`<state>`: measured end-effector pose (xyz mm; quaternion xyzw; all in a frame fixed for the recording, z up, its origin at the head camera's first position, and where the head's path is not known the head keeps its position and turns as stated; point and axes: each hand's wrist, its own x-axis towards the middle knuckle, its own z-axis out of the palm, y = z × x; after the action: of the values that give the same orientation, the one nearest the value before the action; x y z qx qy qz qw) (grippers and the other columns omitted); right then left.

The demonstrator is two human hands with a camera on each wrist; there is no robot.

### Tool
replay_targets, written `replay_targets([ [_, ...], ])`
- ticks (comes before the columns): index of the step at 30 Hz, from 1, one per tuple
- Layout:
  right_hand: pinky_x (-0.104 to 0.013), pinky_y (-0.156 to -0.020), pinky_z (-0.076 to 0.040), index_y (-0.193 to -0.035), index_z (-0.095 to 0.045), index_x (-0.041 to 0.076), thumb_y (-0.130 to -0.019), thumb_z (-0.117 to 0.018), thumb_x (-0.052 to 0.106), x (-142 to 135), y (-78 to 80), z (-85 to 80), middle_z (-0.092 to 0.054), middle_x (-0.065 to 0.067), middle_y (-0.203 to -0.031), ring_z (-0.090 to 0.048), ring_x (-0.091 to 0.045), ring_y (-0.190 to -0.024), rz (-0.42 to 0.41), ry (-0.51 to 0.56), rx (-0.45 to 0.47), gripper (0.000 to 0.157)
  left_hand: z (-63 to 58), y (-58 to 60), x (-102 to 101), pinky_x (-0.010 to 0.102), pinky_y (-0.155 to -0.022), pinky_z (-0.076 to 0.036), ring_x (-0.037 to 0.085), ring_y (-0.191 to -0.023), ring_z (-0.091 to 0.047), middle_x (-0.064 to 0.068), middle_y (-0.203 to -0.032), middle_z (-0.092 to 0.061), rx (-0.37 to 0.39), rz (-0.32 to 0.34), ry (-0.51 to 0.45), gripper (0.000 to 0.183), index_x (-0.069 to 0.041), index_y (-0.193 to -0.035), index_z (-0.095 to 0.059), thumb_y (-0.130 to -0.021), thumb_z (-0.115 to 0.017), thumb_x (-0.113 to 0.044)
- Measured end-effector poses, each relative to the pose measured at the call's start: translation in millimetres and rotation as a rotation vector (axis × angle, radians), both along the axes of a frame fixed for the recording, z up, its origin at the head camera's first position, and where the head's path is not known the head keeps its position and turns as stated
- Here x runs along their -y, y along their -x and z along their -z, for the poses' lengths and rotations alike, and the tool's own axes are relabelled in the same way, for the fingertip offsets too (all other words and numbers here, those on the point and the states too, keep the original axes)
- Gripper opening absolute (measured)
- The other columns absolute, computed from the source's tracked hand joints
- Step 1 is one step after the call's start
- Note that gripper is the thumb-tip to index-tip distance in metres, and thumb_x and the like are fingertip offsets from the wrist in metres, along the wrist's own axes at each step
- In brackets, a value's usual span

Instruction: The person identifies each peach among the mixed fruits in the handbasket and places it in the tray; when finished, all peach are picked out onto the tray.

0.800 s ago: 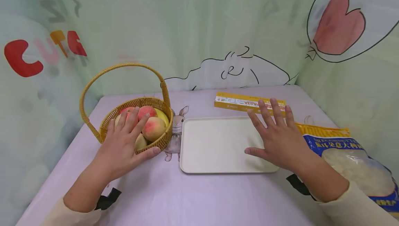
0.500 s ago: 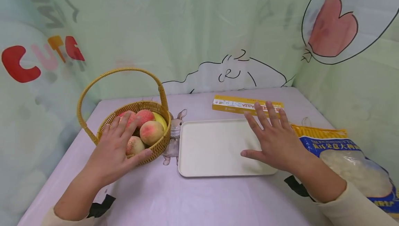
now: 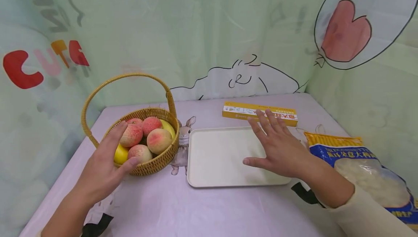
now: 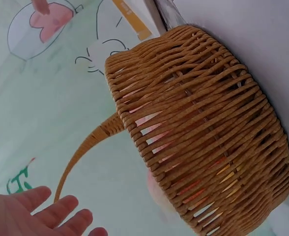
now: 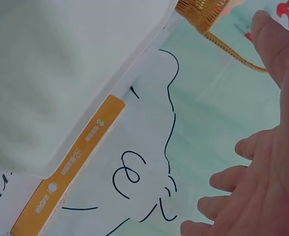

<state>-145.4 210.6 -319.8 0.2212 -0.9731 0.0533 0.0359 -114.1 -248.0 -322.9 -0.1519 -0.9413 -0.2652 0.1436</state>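
Note:
My left hand (image 3: 99,170) is held near the front left of a wicker basket (image 3: 160,164), fingers extended and holding nothing. In the left wrist view its fingertips show apart from the woven wall, with the arched handle (image 4: 83,147) behind them. Several peaches (image 3: 159,141), a yellow round fruit (image 3: 121,154) and what looks like a banana (image 3: 168,128) lie in the basket. My right hand (image 3: 281,151) hovers with spread fingers over the right part of a white rectangular tray (image 3: 222,157) and grips nothing. Part of the tray's right side is hidden beneath it.
Behind the tray lies a long yellow pasta box (image 3: 240,110). A blue and yellow plastic bag (image 3: 362,168) with pale contents rests at the right. Printed curtains (image 3: 196,30) enclose the back and sides of the table (image 3: 196,211).
My left hand has moved left and toward me, uncovering more of the fruit. The right hand has drifted slightly left over the tray. The view has tilted a little upward.

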Motion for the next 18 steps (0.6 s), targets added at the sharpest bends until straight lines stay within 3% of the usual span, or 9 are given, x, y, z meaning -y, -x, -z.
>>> replay_targets([
  [8,-0.062,-0.125,-0.014,-0.167,-0.005,0.012,-0.088,-0.051,0.084,6.4,4.8,-2.5,0.001,-0.015,-0.175,0.001,-0.039,-0.161,-0.029,0.065,0.034,0.117,-4.6,-9.0,8.1,0.08,-0.108,-0.026,0.046,-0.149,-0.033,0.008,-0.167,-0.034,-0.036,-0.046,-0.212,0.075,-0.033,-0.164,-0.026,-0.099,-0.064,-0.041],
  [12,-0.062,-0.123,-0.02,-0.167,-0.005,0.012,-0.089,-0.053,0.082,11.3,6.0,-3.5,-0.002,-0.014,-0.175,-0.003,-0.038,-0.161,-0.046,0.105,0.051,0.115,-3.1,-9.7,13.4,0.077,-0.113,-0.024,0.041,-0.148,-0.037,0.006,-0.164,-0.042,-0.087,-0.117,-0.305,0.063,-0.031,-0.161,-0.034,-0.103,-0.058,-0.032],
  [15,-0.062,-0.12,-0.027,-0.167,-0.005,0.012,-0.09,-0.054,0.08,16.9,7.1,-3.1,-0.004,-0.013,-0.175,-0.007,-0.038,-0.161,-0.067,0.149,0.068,0.114,-1.6,-10.3,18.6,0.051,-0.125,-0.027,0.019,-0.147,-0.042,-0.006,-0.156,-0.05,-0.151,-0.186,-0.385,0.056,-0.025,-0.159,-0.041,-0.105,-0.055,-0.021],
  [18,-0.063,-0.117,-0.033,-0.167,-0.005,0.015,-0.09,-0.056,0.08,23.2,8.8,-1.8,-0.006,-0.011,-0.175,-0.013,-0.037,-0.16,-0.087,0.194,0.095,0.113,-0.6,-10.5,23.9,0.018,-0.118,-0.03,-0.001,-0.138,-0.045,-0.02,-0.145,-0.053,-0.222,-0.251,-0.455,0.051,-0.018,-0.156,-0.045,-0.105,-0.054,-0.015],
])
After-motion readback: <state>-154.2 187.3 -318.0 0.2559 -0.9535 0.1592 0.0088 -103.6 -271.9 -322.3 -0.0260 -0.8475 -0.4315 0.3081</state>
